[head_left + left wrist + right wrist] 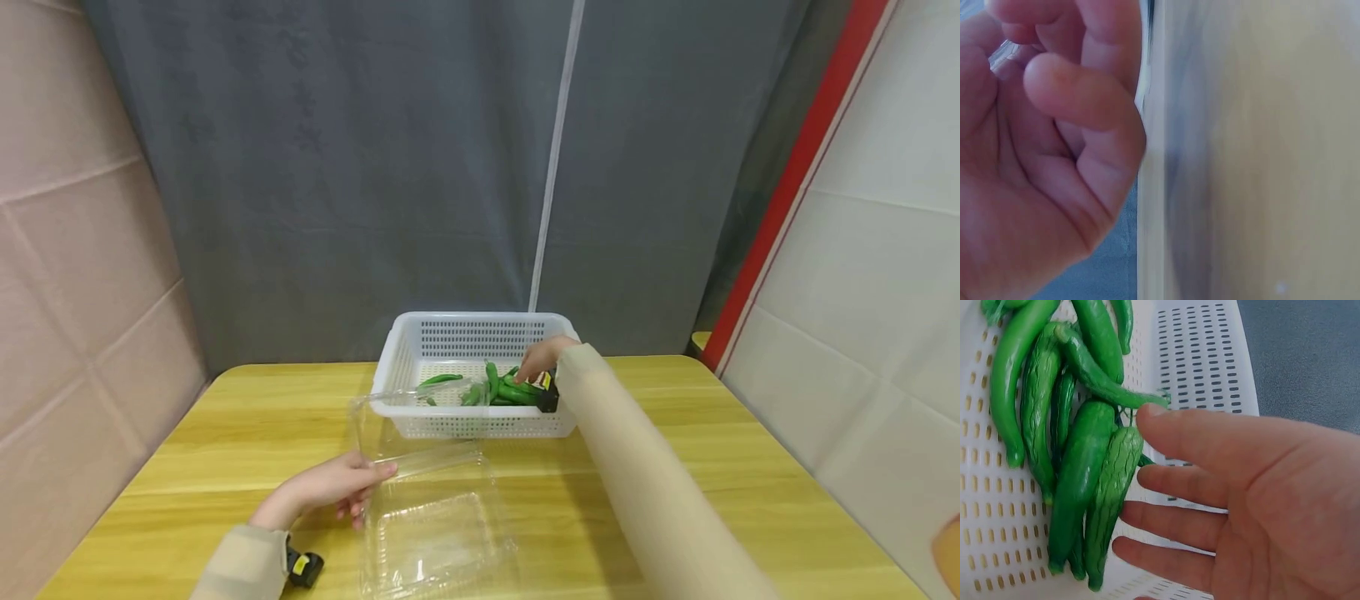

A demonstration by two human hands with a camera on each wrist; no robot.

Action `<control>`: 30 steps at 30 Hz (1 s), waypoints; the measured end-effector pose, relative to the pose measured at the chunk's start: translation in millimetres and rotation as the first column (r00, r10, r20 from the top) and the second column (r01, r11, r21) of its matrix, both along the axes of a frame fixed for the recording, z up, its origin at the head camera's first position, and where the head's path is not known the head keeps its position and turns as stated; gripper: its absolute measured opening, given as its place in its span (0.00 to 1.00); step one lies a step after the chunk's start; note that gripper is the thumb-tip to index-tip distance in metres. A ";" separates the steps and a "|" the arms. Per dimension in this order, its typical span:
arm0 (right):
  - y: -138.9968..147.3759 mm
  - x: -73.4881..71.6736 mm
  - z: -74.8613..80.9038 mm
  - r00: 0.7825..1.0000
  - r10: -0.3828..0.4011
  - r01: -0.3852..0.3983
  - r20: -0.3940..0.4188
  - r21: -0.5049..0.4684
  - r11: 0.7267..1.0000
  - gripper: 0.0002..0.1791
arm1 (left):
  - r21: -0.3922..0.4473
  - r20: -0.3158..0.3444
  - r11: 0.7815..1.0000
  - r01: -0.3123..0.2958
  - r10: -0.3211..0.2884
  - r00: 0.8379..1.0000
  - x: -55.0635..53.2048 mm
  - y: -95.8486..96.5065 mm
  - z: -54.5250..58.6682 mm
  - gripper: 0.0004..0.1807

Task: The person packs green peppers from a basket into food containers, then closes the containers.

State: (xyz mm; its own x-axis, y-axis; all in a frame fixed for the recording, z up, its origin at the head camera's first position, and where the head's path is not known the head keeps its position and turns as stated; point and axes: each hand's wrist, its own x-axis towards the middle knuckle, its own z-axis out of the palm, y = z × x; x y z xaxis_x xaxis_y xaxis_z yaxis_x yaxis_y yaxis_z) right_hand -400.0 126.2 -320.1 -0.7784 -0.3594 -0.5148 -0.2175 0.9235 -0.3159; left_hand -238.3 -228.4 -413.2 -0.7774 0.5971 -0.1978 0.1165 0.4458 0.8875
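My left hand (pixel 330 487) grips a clear plastic clamshell container (pixel 427 529) by its left side near the hinge, thumb on top. Its lid stands raised and overlaps the basket's front. The left wrist view shows this hand's curled fingers (pixel 1085 100) close up. Inside a white slotted basket (pixel 525 426), my right hand (pixel 543 358) reaches in over the right part. Green peppers (pixel 1079 481) lie there in a heap. The right wrist view has the hand's fingers (pixel 1175 528) fairly straight beside the peppers, with the thumb tip right at the end of one.
Yellow wood-grain table (pixel 225 433) lies under the basket and container. A grey curtain (pixel 360 183) hangs behind its far edge. Pale padded walls (pixel 82 275) stand on both sides. An orange rounded thing (pixel 948 550) shows at the right edge.
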 end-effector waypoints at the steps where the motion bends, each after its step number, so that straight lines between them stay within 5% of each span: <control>1: -0.5 0.1 -0.5 1.000 -0.013 0.013 0.002 -0.003 1.000 0.25 | 0.002 0.000 1.000 0.001 -0.001 1.000 0.1 0.0 -0.3 0.30; 30: -4.3 6.3 3.8 0.996 -0.061 0.062 0.070 -0.011 0.998 0.23 | 0.003 0.003 1.000 0.010 -0.010 1.000 2.8 2.6 0.9 0.29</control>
